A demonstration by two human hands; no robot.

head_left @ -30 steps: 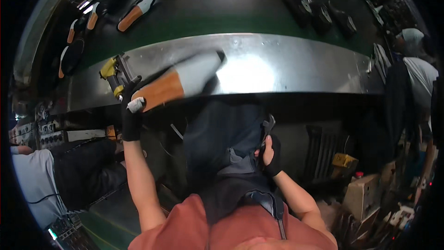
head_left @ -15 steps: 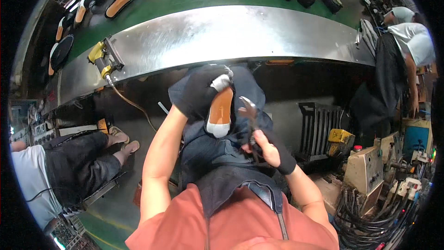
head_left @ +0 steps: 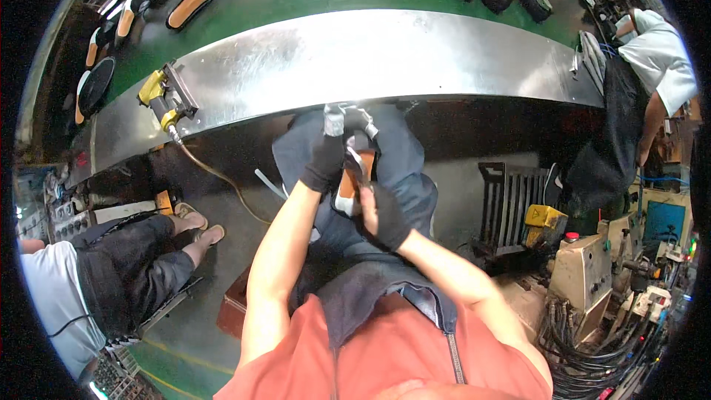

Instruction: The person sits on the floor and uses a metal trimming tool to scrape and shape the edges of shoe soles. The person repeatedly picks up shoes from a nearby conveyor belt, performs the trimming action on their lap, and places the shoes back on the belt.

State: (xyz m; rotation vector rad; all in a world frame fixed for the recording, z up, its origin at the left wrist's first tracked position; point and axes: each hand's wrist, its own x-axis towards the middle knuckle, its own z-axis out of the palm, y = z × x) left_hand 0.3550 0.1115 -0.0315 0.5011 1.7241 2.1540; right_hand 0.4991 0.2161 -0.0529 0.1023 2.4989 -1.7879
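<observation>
Now the right hand (head_left: 386, 216), gripping lasting pincers (head_left: 360, 164), moves beside the left hand (head_left: 327, 157) and its clasped shoe (head_left: 346, 188): two-handed work.

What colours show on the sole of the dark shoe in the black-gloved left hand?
The sole shows orange-tan and white, best in the head view.

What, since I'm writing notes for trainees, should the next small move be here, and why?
Probably steady the shoe with the left hand before working the metal tool: the right hand holds that tool over the tan-and-white sole, close to the left hand. Whether tool and sole touch is hard to tell.
</observation>
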